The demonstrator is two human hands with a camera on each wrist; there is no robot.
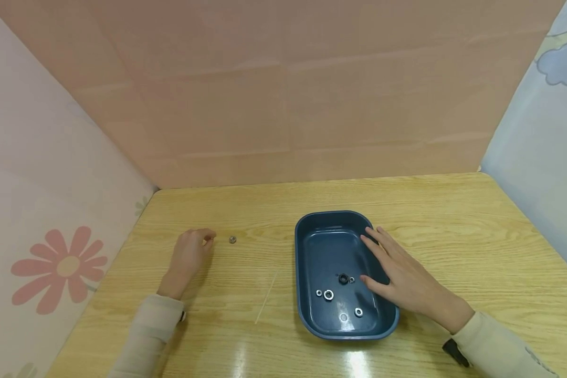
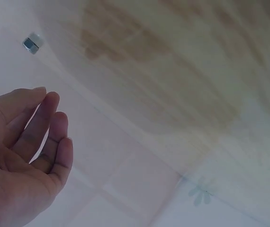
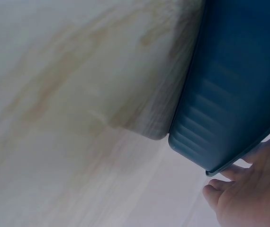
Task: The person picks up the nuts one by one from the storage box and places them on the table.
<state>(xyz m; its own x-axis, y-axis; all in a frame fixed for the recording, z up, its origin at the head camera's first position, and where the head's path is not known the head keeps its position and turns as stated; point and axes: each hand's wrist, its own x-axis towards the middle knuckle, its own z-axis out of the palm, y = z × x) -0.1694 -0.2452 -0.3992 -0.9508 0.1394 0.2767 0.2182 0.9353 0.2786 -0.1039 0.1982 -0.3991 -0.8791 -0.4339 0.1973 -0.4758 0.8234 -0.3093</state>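
My left hand (image 1: 190,257) is low over the left of the table, thumb and forefinger tips close together, with nothing seen between them. Just right of its fingertips a small metal nut (image 1: 232,239) lies on the wood. The left wrist view shows the same nut (image 2: 31,43) apart from the loosely bent fingers. A dark blue tray (image 1: 300,273) stands right of centre. In it are a black ring-like nut (image 1: 343,278), a larger silver nut (image 1: 328,295) and several smaller ones. My right hand (image 1: 406,278) reaches over the tray's right rim, fingers spread, holding nothing visible.
The wooden table (image 1: 236,199) has a pinkish covered wall (image 1: 283,105) behind it. A left wall (image 1: 52,173) with printed flowers and a pale blue right wall (image 1: 543,157) flank it. A thin pale line (image 1: 266,297) runs along the wood left of the tray.
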